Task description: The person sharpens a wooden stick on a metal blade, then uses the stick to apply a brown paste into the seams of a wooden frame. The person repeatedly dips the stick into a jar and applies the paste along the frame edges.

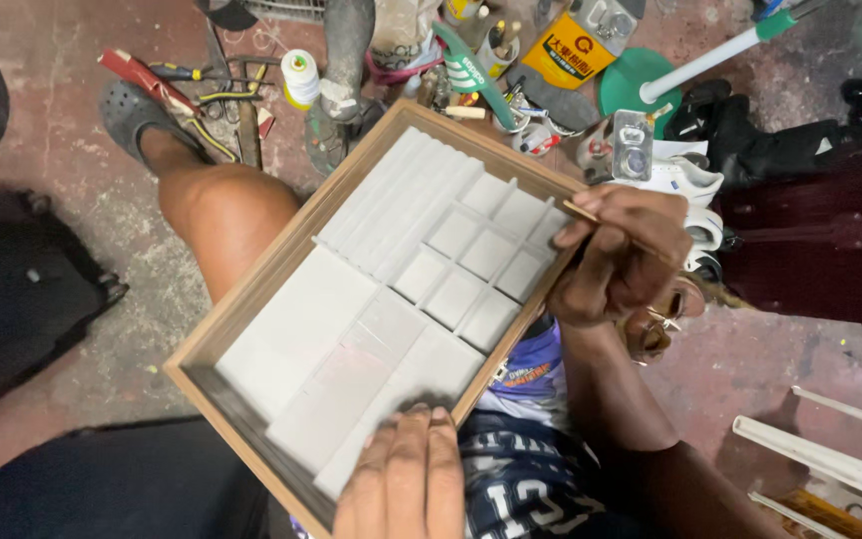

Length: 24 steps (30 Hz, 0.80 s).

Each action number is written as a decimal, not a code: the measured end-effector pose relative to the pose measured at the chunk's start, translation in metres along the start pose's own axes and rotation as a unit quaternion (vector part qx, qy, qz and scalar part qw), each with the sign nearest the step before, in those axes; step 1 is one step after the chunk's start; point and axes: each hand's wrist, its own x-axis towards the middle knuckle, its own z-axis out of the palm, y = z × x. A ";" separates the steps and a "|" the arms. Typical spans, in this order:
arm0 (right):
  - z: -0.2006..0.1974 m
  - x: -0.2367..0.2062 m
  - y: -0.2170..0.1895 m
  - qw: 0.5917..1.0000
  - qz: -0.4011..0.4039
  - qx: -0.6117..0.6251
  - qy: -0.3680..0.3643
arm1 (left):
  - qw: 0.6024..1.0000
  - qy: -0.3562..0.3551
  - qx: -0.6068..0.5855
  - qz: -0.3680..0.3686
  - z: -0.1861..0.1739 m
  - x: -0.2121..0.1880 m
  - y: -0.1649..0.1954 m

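A: Head view, left hand: what are the fingers doing?

B: The fingers are lying flat and close together, pressing on the near edge of the wooden-framed tray. They are gripping nothing; they are resting on the grey panel just inside the frame.

A: And the right hand?

B: Its fingers are pinching narrowly around a thin stick. The stick tip is touching the far right corner of the tray, beside the grey grid of square compartments.

A: Where is the tray sitting?

B: It is resting tilted across the person's lap, between the two hands. The ribbed grey section is lying beyond the left fingers, to the left of the right fingers.

A: What is lying past the right fingers?

B: On the floor, well apart from the tray, a spool of pale thread, a yellow canister and a green-based white pole are standing among loose tools. A grey clog is showing on the person's foot, far left of both hands.
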 end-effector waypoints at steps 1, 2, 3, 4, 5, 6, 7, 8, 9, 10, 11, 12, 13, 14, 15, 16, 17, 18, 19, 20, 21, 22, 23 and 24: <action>0.001 -0.002 0.009 1.000 0.001 -0.031 0.006 | 1.000 0.020 0.011 0.016 0.004 0.004 0.004; 0.001 -0.003 0.018 0.998 0.004 -0.063 0.011 | 1.000 -0.014 0.003 0.021 0.008 0.007 0.007; 0.000 -0.007 0.025 0.995 0.010 -0.097 0.015 | 0.998 -0.052 -0.005 0.025 0.010 0.007 0.010; 0.000 -0.011 0.031 0.996 0.061 -0.048 0.040 | 0.995 -0.095 -0.015 0.028 0.013 0.007 0.012; 0.002 -0.014 0.039 0.992 0.109 0.002 0.067 | 0.991 -0.129 -0.026 0.026 0.018 0.006 0.013; 0.002 -0.015 0.047 0.983 0.156 0.050 0.085 | 0.986 -0.159 -0.037 0.025 0.022 0.004 0.014; 0.003 -0.015 0.055 0.969 0.202 0.097 0.108 | 0.981 -0.189 -0.046 0.023 0.027 0.004 0.015; 0.003 -0.016 0.061 0.950 0.251 0.138 0.122 | 0.981 -0.190 -0.048 0.002 0.033 0.004 0.016; 0.003 -0.015 0.067 0.927 0.299 0.178 0.138 | 0.980 -0.192 -0.051 -0.017 0.039 0.006 0.016; 0.003 -0.015 0.072 0.917 0.317 0.199 0.138 | 0.979 -0.192 -0.052 -0.035 0.044 0.010 0.016; 0.002 -0.013 0.076 0.906 0.334 0.219 0.137 | 0.980 -0.190 -0.043 -0.051 0.047 0.015 0.014; 0.001 -0.011 0.078 0.894 0.353 0.242 0.135 | 0.979 -0.188 -0.032 -0.070 0.050 0.022 0.010; -0.001 -0.010 0.079 0.891 0.366 0.237 0.124 | 0.980 -0.181 -0.021 -0.083 0.050 0.029 0.005; -0.003 -0.008 0.079 0.889 0.379 0.232 0.113 | 0.980 -0.175 -0.012 -0.096 0.048 0.037 -0.003; -0.005 -0.006 0.078 0.886 0.392 0.228 0.101 | 0.984 -0.142 -0.002 -0.106 0.045 0.043 -0.015; -0.006 -0.003 0.077 0.883 0.395 0.233 0.099 | 0.987 -0.107 0.008 -0.119 0.041 0.048 -0.029; -0.007 -0.001 0.076 0.881 0.399 0.236 0.098 | 0.986 -0.083 0.017 -0.141 0.037 0.051 -0.045; -0.007 0.000 0.075 0.878 0.403 0.237 0.099 | 0.984 -0.061 0.023 -0.163 0.034 0.051 -0.061; -0.005 0.002 0.074 0.878 0.406 0.234 0.100 | 0.972 -0.113 0.022 -0.203 0.033 0.050 -0.078; -0.003 0.003 0.074 0.878 0.406 0.235 0.098 | 0.956 -0.161 0.022 -0.245 0.033 0.046 -0.092; 0.000 0.006 0.076 0.879 0.401 0.239 0.094 | 0.951 -0.178 -0.004 -0.254 0.034 0.042 -0.103; 0.004 0.009 0.080 0.885 0.396 0.232 0.076 | 0.946 -0.189 -0.032 -0.261 0.036 0.040 -0.112; 0.007 0.011 0.081 0.890 0.393 0.222 0.058 | 0.940 -0.203 -0.060 -0.266 0.036 0.038 -0.117; 0.009 0.012 0.081 0.893 0.397 0.206 0.043 | 0.941 -0.185 -0.086 -0.270 0.036 0.039 -0.117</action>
